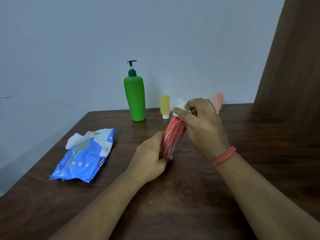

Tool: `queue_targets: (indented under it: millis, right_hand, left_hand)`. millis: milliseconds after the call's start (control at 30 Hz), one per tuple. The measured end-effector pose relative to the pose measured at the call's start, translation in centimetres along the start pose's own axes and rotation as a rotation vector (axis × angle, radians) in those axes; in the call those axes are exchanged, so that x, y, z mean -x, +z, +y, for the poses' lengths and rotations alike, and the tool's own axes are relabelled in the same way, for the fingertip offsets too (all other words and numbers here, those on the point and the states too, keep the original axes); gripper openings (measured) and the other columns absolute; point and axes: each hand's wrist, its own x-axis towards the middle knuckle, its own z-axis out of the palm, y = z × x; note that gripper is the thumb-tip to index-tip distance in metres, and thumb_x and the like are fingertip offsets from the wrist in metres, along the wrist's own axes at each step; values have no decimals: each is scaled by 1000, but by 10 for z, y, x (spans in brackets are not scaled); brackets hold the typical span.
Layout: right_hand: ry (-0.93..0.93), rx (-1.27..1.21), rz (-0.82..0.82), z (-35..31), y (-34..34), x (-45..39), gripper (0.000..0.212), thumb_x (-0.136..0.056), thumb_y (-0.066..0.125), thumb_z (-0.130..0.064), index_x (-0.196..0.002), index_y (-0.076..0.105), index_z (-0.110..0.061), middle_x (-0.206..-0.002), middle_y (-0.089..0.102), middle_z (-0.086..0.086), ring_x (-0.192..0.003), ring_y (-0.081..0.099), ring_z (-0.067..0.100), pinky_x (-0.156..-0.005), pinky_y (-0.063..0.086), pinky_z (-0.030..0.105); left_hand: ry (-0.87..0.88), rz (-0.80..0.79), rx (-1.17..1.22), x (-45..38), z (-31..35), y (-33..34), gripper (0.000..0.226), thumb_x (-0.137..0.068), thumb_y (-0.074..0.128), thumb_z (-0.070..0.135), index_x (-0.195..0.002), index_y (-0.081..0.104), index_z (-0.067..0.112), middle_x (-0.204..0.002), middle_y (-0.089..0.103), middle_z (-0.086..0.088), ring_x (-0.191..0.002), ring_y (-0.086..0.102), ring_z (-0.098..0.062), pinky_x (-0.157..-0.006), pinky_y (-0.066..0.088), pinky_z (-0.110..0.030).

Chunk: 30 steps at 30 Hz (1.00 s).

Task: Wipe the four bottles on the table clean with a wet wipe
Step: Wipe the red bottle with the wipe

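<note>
We see the red bottle point(173, 135), streaked with white, held tilted above the dark wooden table point(190, 196) near its middle. The left hand point(152, 158) grips the bottle's lower end, fingers curled round it. The right hand point(202, 122) pinches a white wet wipe point(178, 104) against the bottle's upper end; a red thread band point(224, 156) circles that wrist. Behind, near the wall, we note three bottles standing apart from one another: a tall green pump bottle point(135, 97), a small yellow bottle point(165, 106) resting on its white cap, and a pink bottle point(217, 99) partly hidden by the right hand. To the left lies a blue wipe packet point(83, 158) with one wipe protruding from its opening.
</note>
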Motion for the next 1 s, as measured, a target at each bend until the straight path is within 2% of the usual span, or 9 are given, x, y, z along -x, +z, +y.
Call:
queue_targets:
  millis: [100,200,267,333,433,600,733,867,1000]
  right_hand:
    - [49,13,-3,5,3,2,33,-88,65,1,-119,71,-8,-99,59,12,-89,55,27,-69,53,41]
    - [111,-36,12,13,9,8,29,-89,66,5,-115,71,-4,-98,61,11,-88,57,23,-74,54,35]
    - [164,-76,4,17,14,11,27,-86,66,10,-110,72,-2,-99,63,11,-90,57,17,-81,51,23]
    - [251,-125,20,19,16,11,27,-84,66,12,-106,73,-2,-102,64,11,-95,54,8,-88,40,6]
    - [310,-189,84,15,12,9,23,-87,63,11,-104,72,-3,-106,66,10,-100,46,-4,-91,33,-2]
    - [295,-270,56,8,12,10,18,-91,64,2,-105,71,-7,-107,66,6,-102,48,-5,-90,38,1]
    - [352,-364,162,2,4,5,20,-92,62,3,-106,72,-9,-104,64,-2,-98,53,-4,-87,42,7]
    - [113,-263,73,-2,-6,0,30,-90,62,8,-111,73,-9,-108,70,4,-103,59,18,-91,42,16]
    - [-75,-233,-25,-4,-15,-6,29,-91,60,4,-113,73,-8,-113,71,4,-103,60,24,-92,46,28]
  left_hand:
    - [-29,-7,38,0,1,-1,72,-83,78,39,-141,36,30,-135,57,7,-118,55,-12,-95,49,-29]
    - [-95,-40,130,-2,-2,-2,69,-85,78,36,-138,34,33,-134,57,8,-120,56,-14,-96,49,-28]
    - [-132,-74,179,-1,-5,-4,68,-86,77,35,-137,32,34,-139,55,8,-126,54,-16,-102,49,-34]
    - [-135,-101,177,-1,-6,-5,68,-86,76,34,-137,32,32,-143,52,7,-130,51,-17,-106,48,-39]
    - [-136,-128,184,-2,-5,-4,73,-87,76,32,-142,28,32,-147,49,6,-135,47,-17,-110,45,-42]
    - [-143,-116,181,-3,-12,-4,77,-86,77,32,-144,27,31,-148,49,6,-136,46,-17,-111,44,-40]
    - [-104,-18,80,-7,-19,-5,68,-84,79,29,-137,37,31,-135,59,6,-125,55,-15,-102,48,-35]
    - [-37,66,-41,-10,-26,-5,61,-82,78,25,-133,45,28,-125,61,4,-115,56,-15,-92,49,-32]
    - [41,120,-131,-9,-27,-3,57,-81,77,20,-130,49,23,-118,62,2,-104,56,-18,-80,47,-33]
